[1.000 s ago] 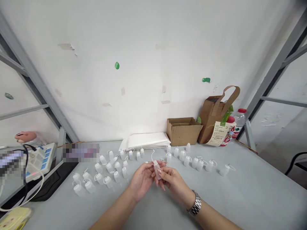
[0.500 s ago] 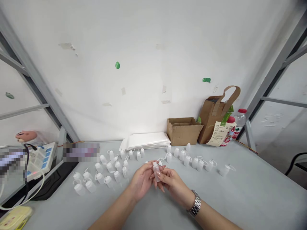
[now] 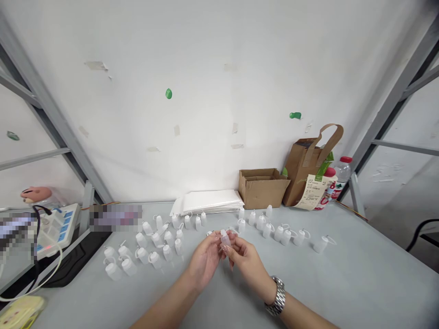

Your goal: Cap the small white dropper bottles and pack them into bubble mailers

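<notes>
While meeting above the near middle of the grey worktop (image 3: 343, 283), left hand (image 3: 205, 259) and right hand (image 3: 247, 263) both closed with fingertips on one small white bottle (image 3: 224, 237), held upright between them, clear of the surface. Left fingers curled round the bottle's left side, right thumb and forefinger pinched on its right side and top; cap and tether mostly hidden by fingers, so closed or open cannot be told. Steel watch (image 3: 276, 297) on the right wrist.

Toward the left edge, just beyond the left hand, a loose cluster of bottles (image 3: 151, 244), each with a looped tether, some upright, some lying tilted. Toward the right, past the right hand, a curving row of bottles (image 3: 274, 228) running out to a lone one (image 3: 320, 243) lying on its side, well apart from the rest.

Along the far edge against the wall: a flat stack of white bags (image 3: 209, 201), just right of it an open cardboard box (image 3: 262, 186), then a brown paper bag (image 3: 308, 169) with a receipt hanging from its front, and red-capped drink bottles (image 3: 338, 176) in the far right corner. Off the left edge, on a lower shelf, a white power strip (image 3: 56, 230) with a cable plugged in.
</notes>
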A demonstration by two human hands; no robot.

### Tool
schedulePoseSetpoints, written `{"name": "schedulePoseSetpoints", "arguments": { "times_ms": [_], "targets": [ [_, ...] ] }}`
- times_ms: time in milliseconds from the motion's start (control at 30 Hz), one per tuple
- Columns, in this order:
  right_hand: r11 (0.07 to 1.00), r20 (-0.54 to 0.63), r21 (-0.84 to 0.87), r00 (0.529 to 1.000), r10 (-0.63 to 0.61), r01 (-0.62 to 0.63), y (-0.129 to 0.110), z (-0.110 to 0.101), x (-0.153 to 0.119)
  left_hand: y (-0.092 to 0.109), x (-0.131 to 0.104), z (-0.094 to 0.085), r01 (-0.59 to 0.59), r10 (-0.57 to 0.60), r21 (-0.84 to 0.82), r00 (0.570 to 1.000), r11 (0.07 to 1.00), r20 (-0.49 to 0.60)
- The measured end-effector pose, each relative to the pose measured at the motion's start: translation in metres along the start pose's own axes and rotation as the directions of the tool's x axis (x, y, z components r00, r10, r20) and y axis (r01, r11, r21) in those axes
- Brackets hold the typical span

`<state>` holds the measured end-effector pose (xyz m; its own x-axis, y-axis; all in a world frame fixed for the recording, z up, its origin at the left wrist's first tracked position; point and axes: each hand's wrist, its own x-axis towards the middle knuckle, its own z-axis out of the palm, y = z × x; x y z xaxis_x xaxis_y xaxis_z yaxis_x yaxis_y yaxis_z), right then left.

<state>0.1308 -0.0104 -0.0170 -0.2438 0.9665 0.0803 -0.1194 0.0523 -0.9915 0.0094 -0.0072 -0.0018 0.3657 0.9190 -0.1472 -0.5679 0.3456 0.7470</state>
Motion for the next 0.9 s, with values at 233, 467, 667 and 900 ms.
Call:
{"name": "schedulePoseSetpoints", "arguments": {
  "times_ms": [233,467,667,900],
  "targets": [
    [0.994,-0.05,-0.11,0.999,-0.015,0.009,0.007,-0.0005,-0.003,0.0,-0.0017,0.0014,-0.036,0.035,0.02,0.998,0.999,0.058],
    [0.951,-0.083,-0.305,0.993,-0.086,0.057,0.0089,-0.0007,-0.0059,0.0008,-0.002,0.0011,-0.038,0.037,0.05,0.999,0.998,0.028],
    [0.919,-0.068,-0.383,0.989,-0.133,0.098,0.01,0.0023,-0.0084,-0.0022,-0.0026,0.0007,-0.05,0.052,0.072,0.998,0.996,-0.027],
    [0.917,-0.08,-0.385,0.986,-0.146,0.105,0.0045,0.0023,-0.0076,-0.004,-0.0032,0.0035,-0.108,0.113,0.139,0.993,0.984,-0.027]
  ]
}}
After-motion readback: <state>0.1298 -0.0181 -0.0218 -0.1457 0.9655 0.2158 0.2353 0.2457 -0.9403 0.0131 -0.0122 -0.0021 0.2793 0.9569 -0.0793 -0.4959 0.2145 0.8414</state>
